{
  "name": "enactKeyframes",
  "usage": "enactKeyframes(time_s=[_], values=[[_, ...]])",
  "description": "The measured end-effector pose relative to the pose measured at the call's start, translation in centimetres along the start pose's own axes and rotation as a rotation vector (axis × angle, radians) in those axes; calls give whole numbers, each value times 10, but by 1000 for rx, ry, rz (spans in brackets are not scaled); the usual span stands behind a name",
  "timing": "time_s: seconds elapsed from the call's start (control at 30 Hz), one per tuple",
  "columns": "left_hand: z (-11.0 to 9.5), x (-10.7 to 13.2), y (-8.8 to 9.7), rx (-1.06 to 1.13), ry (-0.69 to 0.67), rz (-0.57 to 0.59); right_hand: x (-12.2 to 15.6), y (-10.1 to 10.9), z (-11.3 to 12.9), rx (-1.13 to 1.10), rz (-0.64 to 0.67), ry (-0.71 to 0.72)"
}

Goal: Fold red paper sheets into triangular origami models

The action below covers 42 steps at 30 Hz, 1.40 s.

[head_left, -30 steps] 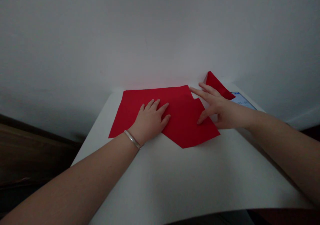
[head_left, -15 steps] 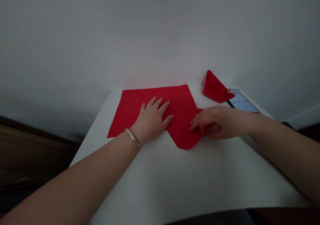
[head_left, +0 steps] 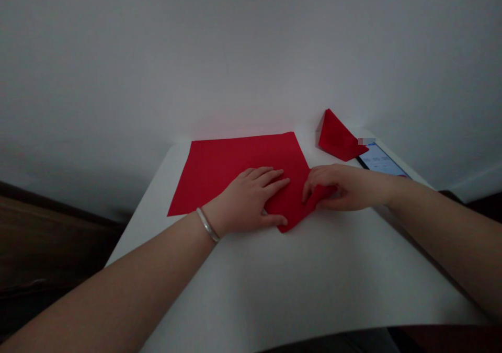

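Observation:
Red paper (head_left: 227, 159) lies flat on a white table (head_left: 251, 285), with a smaller part jutting toward me at its front right. Whether that part is a separate sheet I cannot tell. My left hand (head_left: 257, 198) rests palm down across the paper, fingers spread and thumb near the jutting corner. At the right, my right hand (head_left: 333, 185) pinches the red paper's edge, which is lifted and bent between thumb and fingers. Some of the pinched edge is hidden by those fingers.
A folded red paper piece (head_left: 339, 138) stands behind my right hand, its tip over a device with a lit screen (head_left: 380, 160). The wall (head_left: 235, 55) rises directly behind the table. Brown wood (head_left: 47, 238) shows at the lower left.
My left hand has slid right and toward me, onto the jutting part. My right hand has moved slightly away from me, and the pinched edge now bends upward more.

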<state>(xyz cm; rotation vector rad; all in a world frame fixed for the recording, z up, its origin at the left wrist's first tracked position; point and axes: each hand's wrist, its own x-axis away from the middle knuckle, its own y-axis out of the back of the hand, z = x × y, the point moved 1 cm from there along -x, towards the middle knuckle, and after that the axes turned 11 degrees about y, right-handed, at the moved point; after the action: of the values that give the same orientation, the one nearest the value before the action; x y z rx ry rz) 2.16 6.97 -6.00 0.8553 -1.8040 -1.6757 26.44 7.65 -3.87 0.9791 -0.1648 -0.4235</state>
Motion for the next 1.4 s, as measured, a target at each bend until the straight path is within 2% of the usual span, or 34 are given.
enactKeyframes(time_s=[0.13, 0.4, 0.53, 0.67, 0.93, 1.03, 1.17, 1.27, 1.4], values=[[-1, 2, -3, 7, 5, 66, 1, -3, -2, 17, -7, -75], [4, 0, -6, 85, 7, 98, -4, -9, -5, 78, -77, -195], [3, -1, -5, 114, 46, 113, -5, -12, -6, 115, -90, -190], [4, -1, -7, 147, 50, 97, -9, -14, -6, 199, -141, -168], [-1, 3, 1, 256, 44, 4, -15, -20, -1, 285, -246, -285], [-2, 3, 3, 216, 12, -4, -17, -23, -1, 316, -287, -348], [-8, 5, 9, 66, -23, -4, -20, -24, -2, 360, -316, -333], [-22, 12, 16, -91, -14, 43, -22, -24, -3, 380, -331, -324], [-49, 23, 19, -193, 33, 51, -24, -24, -3, 396, -328, -329]])
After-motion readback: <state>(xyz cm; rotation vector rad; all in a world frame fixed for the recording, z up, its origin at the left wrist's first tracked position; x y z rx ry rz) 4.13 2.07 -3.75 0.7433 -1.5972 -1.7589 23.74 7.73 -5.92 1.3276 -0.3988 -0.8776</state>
